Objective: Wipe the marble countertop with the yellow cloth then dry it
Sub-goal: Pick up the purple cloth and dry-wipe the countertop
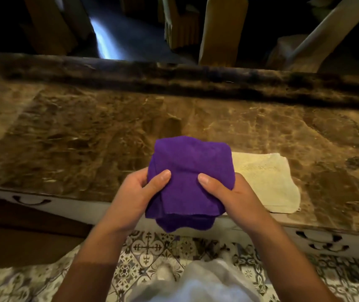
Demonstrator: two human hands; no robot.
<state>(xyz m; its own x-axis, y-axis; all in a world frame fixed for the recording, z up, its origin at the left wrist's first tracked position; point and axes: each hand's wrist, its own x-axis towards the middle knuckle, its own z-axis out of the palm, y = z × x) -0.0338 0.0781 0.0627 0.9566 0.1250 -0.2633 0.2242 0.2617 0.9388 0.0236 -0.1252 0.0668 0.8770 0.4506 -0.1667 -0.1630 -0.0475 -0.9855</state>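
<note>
Holding a folded purple cloth (187,182) at frame centre, above the marble countertop (87,138) edge.
Pinching it with left hand (137,195) and right hand (228,195), thumbs on top; yellow cloth (268,182) lying flat just right.

Bare countertop (87,138) left of yellow cloth (265,182)

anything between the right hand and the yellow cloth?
No. In the head view the right hand, gripping the purple cloth, directly overlaps the yellow cloth lying on the marble countertop.
</note>
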